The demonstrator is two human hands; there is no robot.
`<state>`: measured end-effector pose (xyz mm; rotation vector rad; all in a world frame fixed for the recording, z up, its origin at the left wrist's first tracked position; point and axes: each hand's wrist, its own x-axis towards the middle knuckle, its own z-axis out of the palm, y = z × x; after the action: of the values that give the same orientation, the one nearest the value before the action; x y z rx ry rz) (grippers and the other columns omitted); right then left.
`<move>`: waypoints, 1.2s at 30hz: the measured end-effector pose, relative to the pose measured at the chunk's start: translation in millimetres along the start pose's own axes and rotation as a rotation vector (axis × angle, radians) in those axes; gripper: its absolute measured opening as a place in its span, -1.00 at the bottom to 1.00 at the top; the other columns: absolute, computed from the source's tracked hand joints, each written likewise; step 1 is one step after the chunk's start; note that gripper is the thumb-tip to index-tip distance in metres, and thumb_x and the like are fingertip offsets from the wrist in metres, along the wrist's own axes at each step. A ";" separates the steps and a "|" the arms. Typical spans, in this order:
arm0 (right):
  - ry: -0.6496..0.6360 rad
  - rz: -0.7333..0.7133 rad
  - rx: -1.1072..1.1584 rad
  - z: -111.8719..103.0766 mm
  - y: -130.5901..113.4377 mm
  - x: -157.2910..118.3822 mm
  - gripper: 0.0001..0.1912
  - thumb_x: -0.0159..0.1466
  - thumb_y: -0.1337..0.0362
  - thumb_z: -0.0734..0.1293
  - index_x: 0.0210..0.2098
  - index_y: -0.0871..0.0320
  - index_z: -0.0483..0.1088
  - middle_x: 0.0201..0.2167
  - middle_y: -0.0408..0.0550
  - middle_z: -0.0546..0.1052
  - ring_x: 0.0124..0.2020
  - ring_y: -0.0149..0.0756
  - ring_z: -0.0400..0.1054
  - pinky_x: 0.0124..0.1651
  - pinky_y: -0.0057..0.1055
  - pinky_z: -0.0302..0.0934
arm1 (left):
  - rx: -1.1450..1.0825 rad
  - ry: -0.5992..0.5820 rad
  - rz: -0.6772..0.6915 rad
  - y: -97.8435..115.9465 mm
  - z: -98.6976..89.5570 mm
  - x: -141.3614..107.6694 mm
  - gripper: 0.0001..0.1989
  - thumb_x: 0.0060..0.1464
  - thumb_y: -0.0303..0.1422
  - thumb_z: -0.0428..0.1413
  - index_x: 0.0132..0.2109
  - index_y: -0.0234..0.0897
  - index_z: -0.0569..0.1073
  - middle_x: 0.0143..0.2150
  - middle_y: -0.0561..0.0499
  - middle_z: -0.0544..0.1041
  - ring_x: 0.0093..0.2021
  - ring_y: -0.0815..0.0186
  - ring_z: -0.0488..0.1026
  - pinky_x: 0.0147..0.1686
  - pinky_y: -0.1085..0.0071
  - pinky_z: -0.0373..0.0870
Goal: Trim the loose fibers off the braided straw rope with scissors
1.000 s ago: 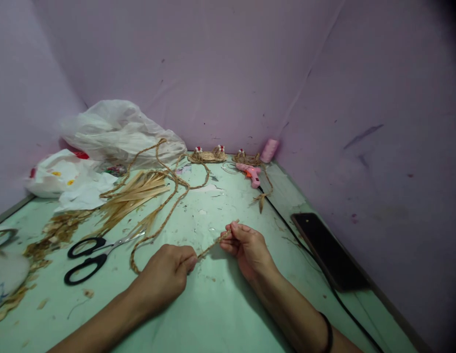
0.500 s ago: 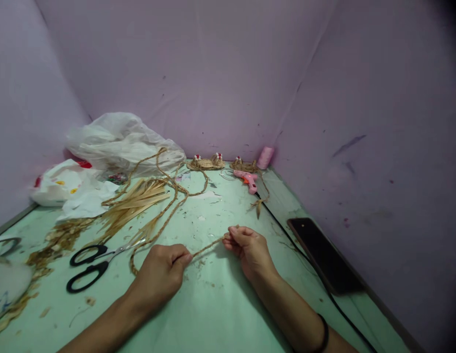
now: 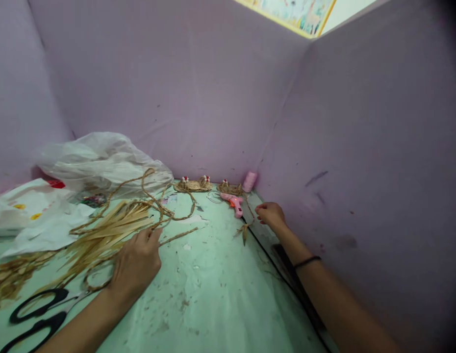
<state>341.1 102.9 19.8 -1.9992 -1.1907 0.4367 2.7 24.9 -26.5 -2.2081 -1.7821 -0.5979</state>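
Observation:
My left hand rests low over the table with its fingers closed around a thin braided straw cord, whose free end points right. Part of the cord loops out behind the wrist, and the stretch under the palm is hidden. My right hand hangs above the table's right side, fingers curled, with nothing visible in them. Closest to it are a pink glue gun and a pink thread spool. Black-handled scissors lie beside my left forearm.
Loose straw strips and a long braid spread across the left. Behind them sit a clear plastic bag and white wrapping. Small woven pieces with beads stand by the back wall. A black cable runs past a dark phone.
My right hand has let go of the cord's end and moved up and right toward the glue gun. My left hand has shifted left with the cord. The camera view has turned up and right.

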 end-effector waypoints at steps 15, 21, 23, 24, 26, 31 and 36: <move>0.025 0.016 -0.253 -5.2 -35.3 23.1 -0.97 -0.10 0.39 0.34 -0.61 0.22 0.44 -0.48 0.14 0.51 -0.27 -0.04 0.37 -0.38 -0.36 0.12 | -0.245 0.235 0.083 -6.3 7.1 -5.9 -0.80 0.06 -0.42 -0.06 -0.28 -0.31 0.46 -0.28 -0.11 0.46 -0.20 0.18 0.34 -0.20 0.23 0.26; -0.385 -0.098 0.214 -12.8 -49.7 -106.0 -0.86 -0.04 0.22 0.35 -0.52 0.17 0.46 -0.59 -0.11 0.48 -0.65 -0.47 0.16 -0.57 -0.52 -0.02 | -0.955 -0.057 -0.253 15.6 -21.2 -10.5 -0.80 -0.03 -0.28 0.04 -0.37 -0.32 0.47 -0.40 -0.04 0.48 -0.37 0.29 0.36 -0.34 0.36 0.26; -0.712 -0.036 0.487 3.0 -49.4 -156.8 -0.82 -0.08 0.20 0.39 -0.57 0.20 0.45 -0.66 -0.12 0.45 -0.68 -0.52 0.08 -0.59 -0.53 -0.08 | -1.344 -0.328 -0.446 25.6 -31.9 -18.8 -0.73 -0.12 -0.24 0.10 -0.31 -0.37 0.45 -0.52 0.03 0.40 -0.58 0.42 0.26 -0.56 0.47 0.15; -0.800 -0.001 0.557 11.3 -48.5 -177.3 -0.81 -0.10 0.19 0.40 -0.59 0.21 0.44 -0.68 -0.13 0.43 -0.68 -0.53 0.07 -0.58 -0.53 -0.09 | -1.537 -0.426 -0.497 29.0 -35.7 -23.9 -0.67 -0.17 -0.24 0.14 -0.26 -0.40 0.44 -0.55 0.07 0.36 -0.63 0.48 0.19 -0.61 0.50 0.08; -0.879 0.039 0.632 26.0 -45.8 -205.1 -0.79 -0.12 0.19 0.42 -0.64 0.22 0.42 -0.70 -0.15 0.41 -0.67 -0.53 0.08 -0.56 -0.52 -0.07 | -1.814 -0.522 -0.550 31.3 -40.0 -34.4 -0.58 -0.25 -0.29 0.21 -0.19 -0.41 0.41 -0.57 0.13 0.29 -0.67 0.55 0.13 -0.63 0.54 -0.01; -0.932 0.072 0.576 44.1 -36.9 -215.6 -0.74 -0.16 0.18 0.45 -0.67 0.25 0.39 -0.74 -0.19 0.34 -0.69 -0.54 0.08 -0.58 -0.51 -0.08 | -1.949 -0.511 -0.619 22.1 -36.4 -47.6 -0.70 -0.24 -0.37 0.24 -0.29 -0.40 0.41 -0.62 0.14 0.29 -0.66 0.56 0.15 -0.63 0.57 -0.05; -1.017 0.086 0.740 47.3 -32.8 -214.5 -0.65 -0.03 0.06 0.39 -0.49 0.29 0.45 -0.62 -0.08 0.42 -0.60 -0.48 0.21 -0.51 -0.50 0.03 | -1.875 -0.590 -0.601 25.6 -29.1 -47.8 -0.80 -0.22 -0.34 0.23 -0.45 -0.39 0.42 -0.69 0.13 0.30 -0.68 0.56 0.13 -0.65 0.58 -0.07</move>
<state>183.1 -51.4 -4.7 -1.1373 -1.2069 1.7796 14.7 -35.2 -20.8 -2.6683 -2.6135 -2.9766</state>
